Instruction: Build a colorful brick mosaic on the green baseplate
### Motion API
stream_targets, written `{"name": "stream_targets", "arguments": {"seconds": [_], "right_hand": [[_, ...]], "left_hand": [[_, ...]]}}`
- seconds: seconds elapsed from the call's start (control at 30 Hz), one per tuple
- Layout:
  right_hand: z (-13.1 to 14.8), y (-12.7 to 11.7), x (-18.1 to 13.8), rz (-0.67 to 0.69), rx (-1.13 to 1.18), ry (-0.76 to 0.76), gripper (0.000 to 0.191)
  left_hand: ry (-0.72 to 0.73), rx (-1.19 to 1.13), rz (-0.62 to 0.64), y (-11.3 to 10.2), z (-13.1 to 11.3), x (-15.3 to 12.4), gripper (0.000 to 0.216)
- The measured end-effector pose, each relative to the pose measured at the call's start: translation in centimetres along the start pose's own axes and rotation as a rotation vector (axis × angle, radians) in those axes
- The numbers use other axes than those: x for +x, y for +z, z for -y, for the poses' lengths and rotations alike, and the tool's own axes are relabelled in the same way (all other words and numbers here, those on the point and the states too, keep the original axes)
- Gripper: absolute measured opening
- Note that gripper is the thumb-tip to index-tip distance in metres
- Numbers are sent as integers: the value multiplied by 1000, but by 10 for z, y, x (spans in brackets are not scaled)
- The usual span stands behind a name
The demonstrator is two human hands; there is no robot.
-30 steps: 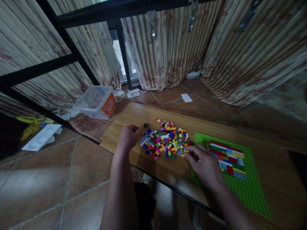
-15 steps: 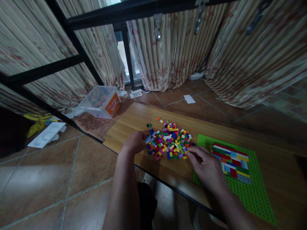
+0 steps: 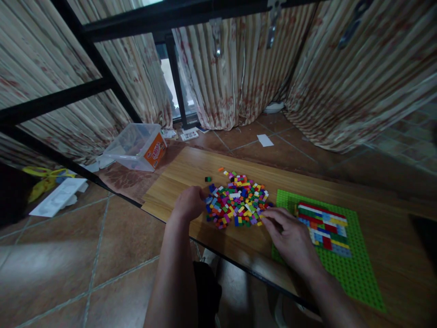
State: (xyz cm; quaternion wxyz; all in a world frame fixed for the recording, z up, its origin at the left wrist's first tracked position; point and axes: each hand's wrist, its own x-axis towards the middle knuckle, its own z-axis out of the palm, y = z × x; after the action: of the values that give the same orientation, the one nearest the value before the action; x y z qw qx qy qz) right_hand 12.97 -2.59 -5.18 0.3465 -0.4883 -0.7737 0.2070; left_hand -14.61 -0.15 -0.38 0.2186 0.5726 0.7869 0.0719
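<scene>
- down on the wood-grain surface (image 3: 184,175), a heap of small plastic bricks (image 3: 236,205) lies in many colours.
- left hand (image 3: 189,203) rests curled at the heap's left edge; whether its fingers grip anything cannot be told.
- right hand (image 3: 290,237) lies over the studded green baseplate (image 3: 355,269), fingers (image 3: 269,217) loosely bent, touching the heap's right edge.
- flat striped rows of bricks (image 3: 324,228) sit pressed on the baseplate.
</scene>
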Motion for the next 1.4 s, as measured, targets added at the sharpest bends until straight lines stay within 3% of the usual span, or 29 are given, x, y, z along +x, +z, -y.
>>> {"name": "stream_targets", "arguments": {"seconds": [0.13, 0.27, 0.43, 0.53, 0.83, 1.07, 1.27, 1.4], "right_hand": [[1, -1, 2, -14, 11, 3, 17], [10, -2, 5, -100, 80, 22, 16], [23, 1, 7, -127, 339, 154, 21], [25, 3, 8, -107, 446, 207, 20], [25, 5, 10, 21, 502, 350, 26], [25, 8, 14, -23, 567, 424, 32], [19, 14, 13, -161, 259, 290, 20], [22, 14, 13, -191, 211, 244, 21]], "left_hand": [[81, -114, -42, -2, -2, 0, 14], [299, -304, -51, -1, -12, -2, 17], [624, -493, 138, 15, -43, -13, 14], [724, -463, 191, 22, -60, -21, 11], [731, -354, 198, 22, -68, -27, 11], [748, -411, 247, 21, -65, -25, 13], [629, -365, 161, 21, -54, -16, 21], [629, -388, 150, 23, -55, -16, 24]]}}
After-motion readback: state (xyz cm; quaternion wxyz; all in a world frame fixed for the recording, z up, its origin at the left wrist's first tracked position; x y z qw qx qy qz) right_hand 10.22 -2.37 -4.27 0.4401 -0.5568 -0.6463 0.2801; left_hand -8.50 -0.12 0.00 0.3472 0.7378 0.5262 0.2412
